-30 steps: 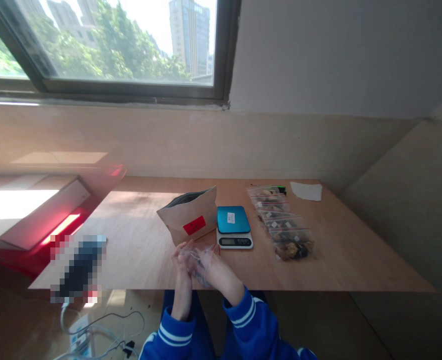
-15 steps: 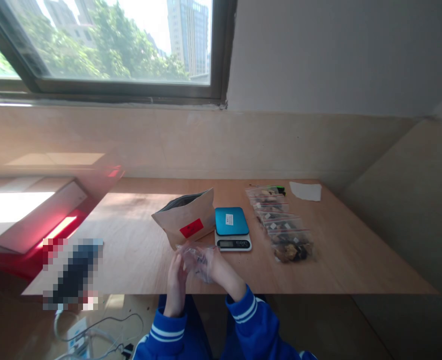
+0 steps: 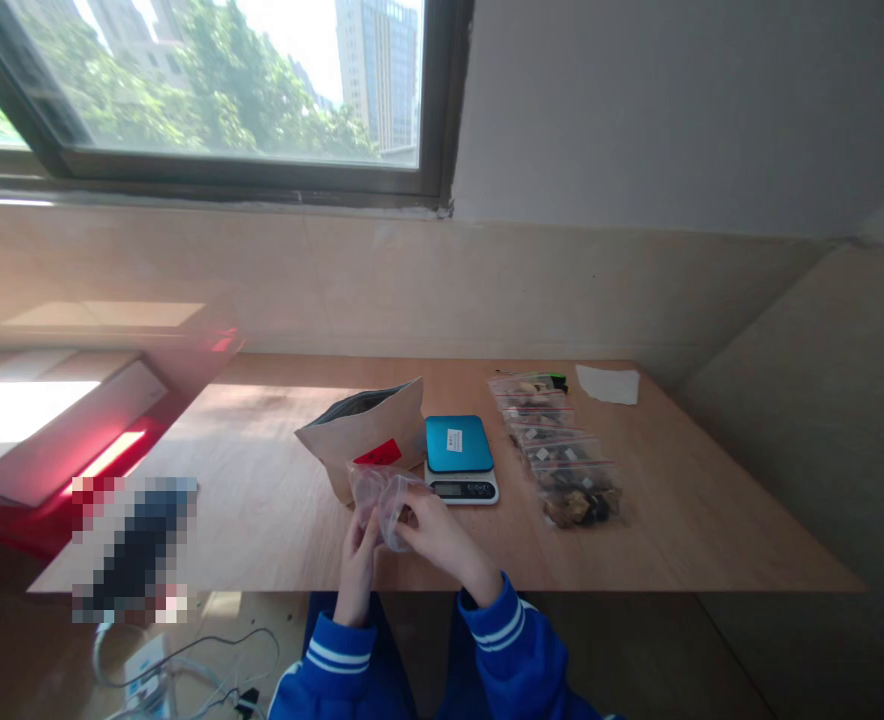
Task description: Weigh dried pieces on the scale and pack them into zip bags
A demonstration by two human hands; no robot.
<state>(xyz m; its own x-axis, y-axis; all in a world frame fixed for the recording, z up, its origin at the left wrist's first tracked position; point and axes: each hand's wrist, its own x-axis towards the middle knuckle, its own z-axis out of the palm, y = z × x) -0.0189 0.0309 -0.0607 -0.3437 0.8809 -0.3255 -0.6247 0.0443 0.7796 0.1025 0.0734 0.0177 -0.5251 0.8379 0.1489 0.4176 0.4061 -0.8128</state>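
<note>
A clear plastic bag is held up over the table's front edge between my two hands. My left hand grips its lower left side, thumb up. On the right side, my right hand has its fingers curled at the bag, with a small brown bit showing by the fingertips; whether they are inside the bag I cannot tell. Just behind stands a kraft paper pouch with its top gaping and a red label, partly hidden by the bag. To its right sits a kitchen scale with a blue top.
Several zip bags of dried pieces lie in an overlapping row on the right. A white paper lies at the back right of the wooden table. A blurred dark object is at the left, with cables below.
The plastic bag has been lifted a little and opened out to the left. My right hand has turned, its fingers now curled at the bag's right side.
</note>
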